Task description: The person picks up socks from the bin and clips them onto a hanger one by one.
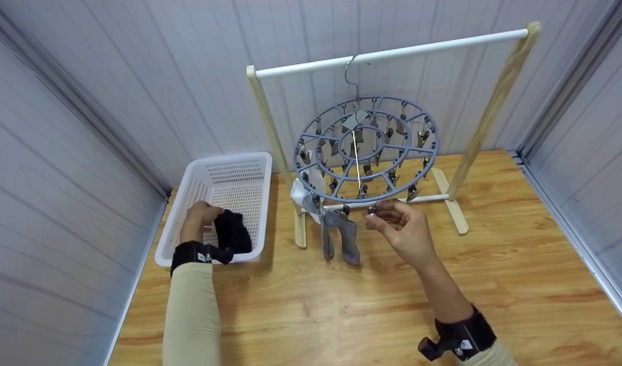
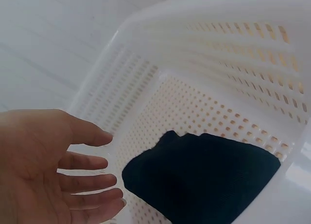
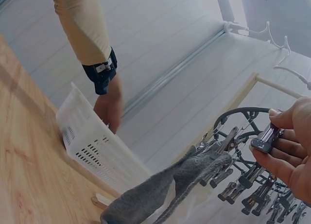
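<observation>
Inside the white basket (image 1: 267,203), my left hand (image 2: 43,170) reaches with straight, spread fingers beside a dark, folded cloth item (image 2: 204,180). A small gap shows between the fingertips and the cloth. My right hand (image 1: 405,229) pinches a metal clip (image 3: 266,138) between thumb and fingers at the near rim of the round blue-grey drying hanger (image 1: 427,175). To the left of that hand, a pair of grey socks (image 1: 349,239) hangs from clips on the rim. White cloth (image 1: 299,193) hangs just behind them, partly hidden.
The hanger's hook (image 1: 349,73) sits over the white rail (image 1: 417,50) of a wooden-legged stand (image 1: 486,119). Several other clips dangle from the rings. Panelled walls (image 1: 87,152) enclose the wood-patterned surface (image 1: 316,315) on the back and both sides.
</observation>
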`<state>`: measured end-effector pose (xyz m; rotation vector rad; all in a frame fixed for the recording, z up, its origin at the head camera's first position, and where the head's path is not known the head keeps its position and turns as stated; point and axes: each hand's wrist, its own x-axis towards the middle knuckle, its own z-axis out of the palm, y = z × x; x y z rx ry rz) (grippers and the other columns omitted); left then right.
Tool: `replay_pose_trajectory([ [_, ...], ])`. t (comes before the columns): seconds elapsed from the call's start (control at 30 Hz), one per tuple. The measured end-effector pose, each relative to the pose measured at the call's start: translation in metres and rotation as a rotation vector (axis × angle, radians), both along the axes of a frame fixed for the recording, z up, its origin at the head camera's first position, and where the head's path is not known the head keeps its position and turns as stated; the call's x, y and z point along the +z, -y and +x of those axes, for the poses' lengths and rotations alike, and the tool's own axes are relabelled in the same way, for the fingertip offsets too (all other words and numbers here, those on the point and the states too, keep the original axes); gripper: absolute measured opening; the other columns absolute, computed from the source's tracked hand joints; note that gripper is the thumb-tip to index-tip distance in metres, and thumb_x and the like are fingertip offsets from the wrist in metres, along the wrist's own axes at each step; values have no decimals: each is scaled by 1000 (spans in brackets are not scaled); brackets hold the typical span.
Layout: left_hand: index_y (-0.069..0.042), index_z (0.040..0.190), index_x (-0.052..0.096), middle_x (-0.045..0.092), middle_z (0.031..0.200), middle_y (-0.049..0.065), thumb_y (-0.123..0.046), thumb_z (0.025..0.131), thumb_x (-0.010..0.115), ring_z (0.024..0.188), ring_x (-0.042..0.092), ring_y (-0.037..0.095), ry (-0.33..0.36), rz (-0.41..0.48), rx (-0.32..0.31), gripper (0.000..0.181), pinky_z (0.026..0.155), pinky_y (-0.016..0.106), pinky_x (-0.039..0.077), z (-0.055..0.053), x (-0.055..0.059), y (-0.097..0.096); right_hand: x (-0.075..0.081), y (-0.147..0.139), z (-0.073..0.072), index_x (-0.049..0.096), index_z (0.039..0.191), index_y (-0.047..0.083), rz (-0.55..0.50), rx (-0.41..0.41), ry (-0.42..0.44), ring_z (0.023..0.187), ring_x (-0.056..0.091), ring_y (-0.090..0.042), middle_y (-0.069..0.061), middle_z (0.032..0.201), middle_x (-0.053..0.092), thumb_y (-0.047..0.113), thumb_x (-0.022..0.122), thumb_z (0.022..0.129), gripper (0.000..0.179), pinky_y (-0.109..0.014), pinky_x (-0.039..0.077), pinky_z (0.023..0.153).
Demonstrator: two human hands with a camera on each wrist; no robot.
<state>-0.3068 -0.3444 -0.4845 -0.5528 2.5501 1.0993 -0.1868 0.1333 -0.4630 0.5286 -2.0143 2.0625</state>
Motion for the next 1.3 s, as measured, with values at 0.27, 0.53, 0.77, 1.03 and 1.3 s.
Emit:
replay_pose_trajectory([
  [0.27,17,151,38,50,145,34,-19,107,51,129,56,45,45,-34,68,58,106,51,53,-1,-16,0,-1,0,-1,70,110,-8,10,2,-3,86,77,-33,-19,100,77,-4,77,95,17,-43,64,79],
  [0.53,16,143,49,58,135,32,-18,103,55,117,60,40,8,-94,89,53,102,50,53,-1,-18,-1,1,-1,-1,71,110,-7,17,-3,-1,86,77,-27,-18,101,76,-4,76,95,17,-39,64,78],
  [0.77,16,140,53,59,132,31,-17,102,58,116,61,39,-13,-84,100,50,100,49,56,1,-17,-1,1,-1,-1,72,110,-6,24,-6,3,86,77,-30,-17,100,77,-1,77,95,16,-42,64,78],
  [1.03,18,137,54,61,132,32,-17,99,63,113,66,39,-12,-68,87,52,97,45,57,1,-19,-2,0,-1,-1,71,111,-7,16,7,-7,87,76,-38,-20,101,77,-2,75,97,16,-38,64,78],
  [1.3,9,134,63,62,134,27,-8,99,68,111,66,34,-15,-43,49,39,101,46,56,-4,-25,0,-1,-1,-1,71,111,-7,16,9,5,87,76,-36,-22,102,76,0,76,97,17,-43,64,79],
])
